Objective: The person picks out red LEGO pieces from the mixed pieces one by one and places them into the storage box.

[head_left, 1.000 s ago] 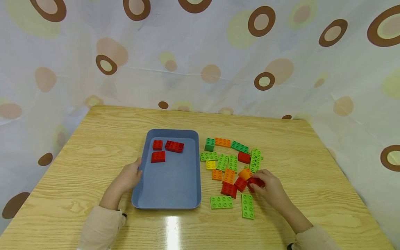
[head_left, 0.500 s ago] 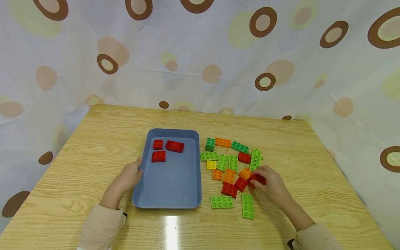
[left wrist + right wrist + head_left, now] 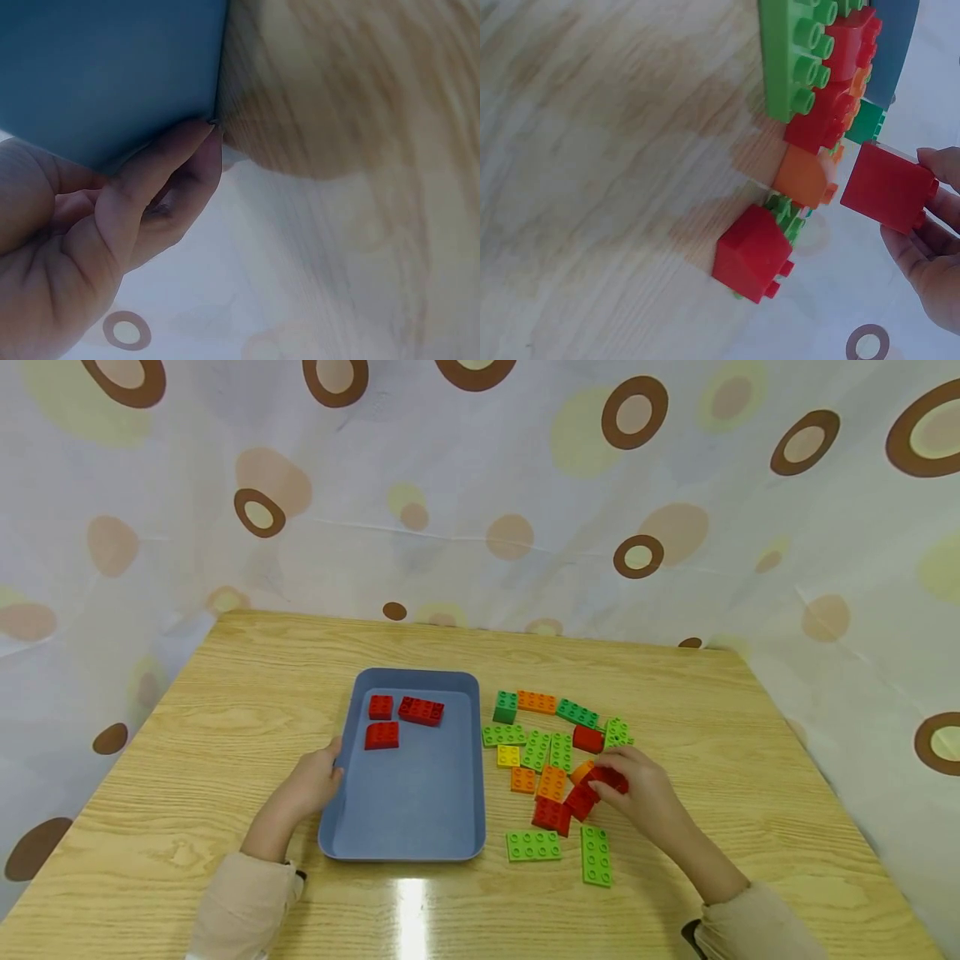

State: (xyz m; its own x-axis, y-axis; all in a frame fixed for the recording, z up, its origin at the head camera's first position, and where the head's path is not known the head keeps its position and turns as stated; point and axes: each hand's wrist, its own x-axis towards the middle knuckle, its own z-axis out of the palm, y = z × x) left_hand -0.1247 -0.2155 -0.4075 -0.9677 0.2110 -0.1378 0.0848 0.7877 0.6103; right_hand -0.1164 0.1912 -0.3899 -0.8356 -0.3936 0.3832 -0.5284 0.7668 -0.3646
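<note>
My left hand (image 3: 311, 785) holds the left side of the blue-grey tray (image 3: 412, 806). In the left wrist view, its bent fingers (image 3: 124, 191) lie along the outer wall and lower edge of the tray. Two small red bricks and a longer red brick (image 3: 421, 711) lie at the far end of the tray. With my right hand (image 3: 648, 789) I pinch a red toy brick (image 3: 889, 187) between thumb and fingers. In the right wrist view it is lifted off the table. Below it in the head view are an orange curved brick (image 3: 582, 772) and a red brick (image 3: 581, 802).
Several bricks in green, orange, yellow and red spread right of the tray. Two light green bricks lie nearest me, one crosswise (image 3: 533, 846) and one lengthwise (image 3: 596, 857). A red brick (image 3: 588, 740) sits farther back. A dotted cloth (image 3: 450, 485) hangs behind the wooden table.
My right hand has raised the red brick from the table and moved it slightly away from me, over the orange curved brick. The left hand and the tray have stayed in place.
</note>
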